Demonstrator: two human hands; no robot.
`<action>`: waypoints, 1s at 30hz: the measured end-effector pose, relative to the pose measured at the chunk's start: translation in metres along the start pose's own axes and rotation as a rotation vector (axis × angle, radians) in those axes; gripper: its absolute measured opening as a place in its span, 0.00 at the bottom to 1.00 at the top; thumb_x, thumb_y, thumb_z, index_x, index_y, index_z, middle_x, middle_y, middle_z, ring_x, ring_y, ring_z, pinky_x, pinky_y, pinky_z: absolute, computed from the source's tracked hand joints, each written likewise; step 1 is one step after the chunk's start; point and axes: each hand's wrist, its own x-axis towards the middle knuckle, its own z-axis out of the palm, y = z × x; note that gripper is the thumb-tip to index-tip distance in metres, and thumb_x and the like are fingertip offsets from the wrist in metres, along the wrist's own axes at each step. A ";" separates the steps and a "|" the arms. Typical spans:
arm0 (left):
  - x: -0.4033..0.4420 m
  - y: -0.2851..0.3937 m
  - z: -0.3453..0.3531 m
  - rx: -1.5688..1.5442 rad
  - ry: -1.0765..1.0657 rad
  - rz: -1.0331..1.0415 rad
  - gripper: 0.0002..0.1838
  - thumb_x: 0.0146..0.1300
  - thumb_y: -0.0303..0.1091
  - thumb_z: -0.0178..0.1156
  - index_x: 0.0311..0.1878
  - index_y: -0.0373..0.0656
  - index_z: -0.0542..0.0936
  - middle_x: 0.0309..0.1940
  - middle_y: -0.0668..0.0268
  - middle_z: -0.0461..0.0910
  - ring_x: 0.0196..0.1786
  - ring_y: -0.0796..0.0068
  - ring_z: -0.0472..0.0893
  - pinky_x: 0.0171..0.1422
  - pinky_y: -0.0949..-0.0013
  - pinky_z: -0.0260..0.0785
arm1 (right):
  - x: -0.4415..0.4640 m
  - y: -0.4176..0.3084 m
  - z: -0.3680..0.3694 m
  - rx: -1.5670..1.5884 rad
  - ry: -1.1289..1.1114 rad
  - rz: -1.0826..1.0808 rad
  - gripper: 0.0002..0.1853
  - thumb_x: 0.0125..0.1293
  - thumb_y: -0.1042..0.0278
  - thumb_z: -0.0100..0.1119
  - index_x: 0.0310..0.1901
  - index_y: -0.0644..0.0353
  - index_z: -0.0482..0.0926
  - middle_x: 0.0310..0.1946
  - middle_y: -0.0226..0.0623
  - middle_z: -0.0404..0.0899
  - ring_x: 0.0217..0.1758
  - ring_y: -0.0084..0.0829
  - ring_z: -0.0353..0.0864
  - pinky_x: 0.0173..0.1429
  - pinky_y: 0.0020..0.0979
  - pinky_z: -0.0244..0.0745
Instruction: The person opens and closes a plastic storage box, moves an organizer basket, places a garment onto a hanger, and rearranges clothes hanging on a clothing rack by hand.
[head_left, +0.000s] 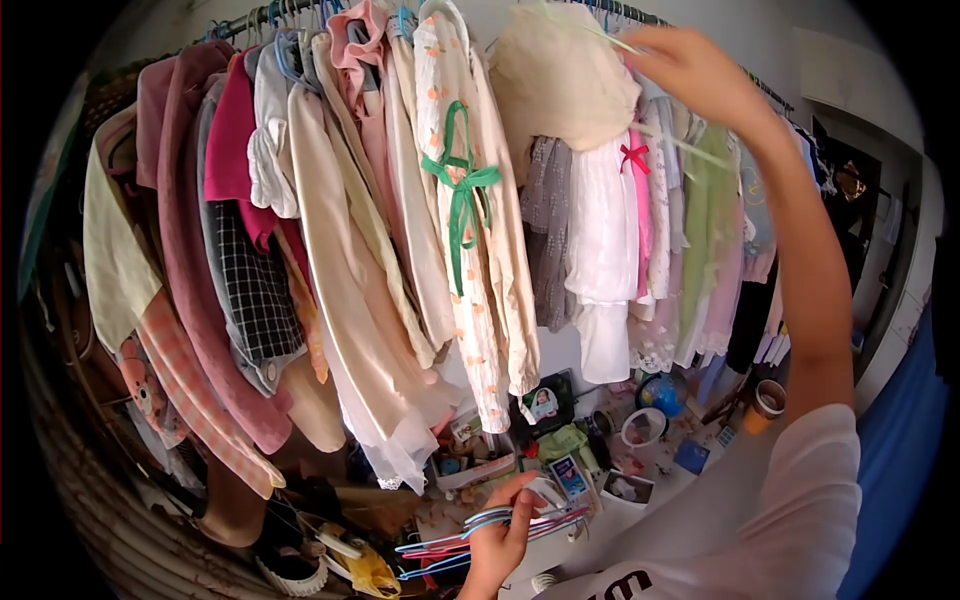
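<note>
My left hand (503, 535), low in the middle, is closed around several thin clothes hangers (440, 549) in blue and pink. Up at the rail, my right hand (685, 75) has its fingers pinched on a pale green hanger (612, 40), which is smeared by motion. Right beside those fingers is a bunched cream garment (562, 85); whether it hangs from that hanger I cannot tell. Below the cream garment are a white dress (600, 230) and a grey patterned garment (553, 230). To the left hangs an orange-dotted white garment (470, 330) with a green ribbon bow (463, 180).
A clothes rail (235, 25) crosses the top, packed with garments on both sides. Beneath lies a cluttered surface with a small globe (662, 393), a white basket (643, 428) and an orange-brown cup (765, 405). A yellow bag (372, 572) lies lower left; blue cloth (905, 430) hangs at right.
</note>
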 end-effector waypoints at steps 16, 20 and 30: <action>0.035 0.033 0.033 -0.013 -0.162 0.210 0.26 0.68 0.31 0.47 0.67 0.33 0.57 0.64 0.52 0.63 0.66 0.64 0.63 0.68 0.64 0.53 | -0.270 -0.121 0.008 0.085 -0.858 0.027 0.17 0.62 0.63 0.52 0.54 0.47 0.73 0.22 0.33 0.78 0.18 0.36 0.77 0.21 0.34 0.69; 0.023 0.016 0.027 -0.352 -0.057 -0.016 0.21 0.69 0.30 0.46 0.63 0.31 0.62 0.41 0.58 0.78 0.47 0.74 0.75 0.55 0.72 0.64 | -0.265 -0.126 0.030 0.333 -1.064 -0.071 0.13 0.65 0.58 0.49 0.50 0.45 0.74 0.26 0.35 0.78 0.26 0.36 0.79 0.25 0.35 0.71; -0.006 -0.002 0.035 -0.121 0.032 -0.092 0.18 0.67 0.29 0.52 0.58 0.33 0.70 0.20 0.68 0.74 0.24 0.83 0.74 0.30 0.78 0.65 | 0.083 0.023 0.044 -0.457 0.528 0.009 0.14 0.61 0.63 0.50 0.42 0.62 0.78 0.32 0.40 0.78 0.33 0.39 0.77 0.41 0.39 0.71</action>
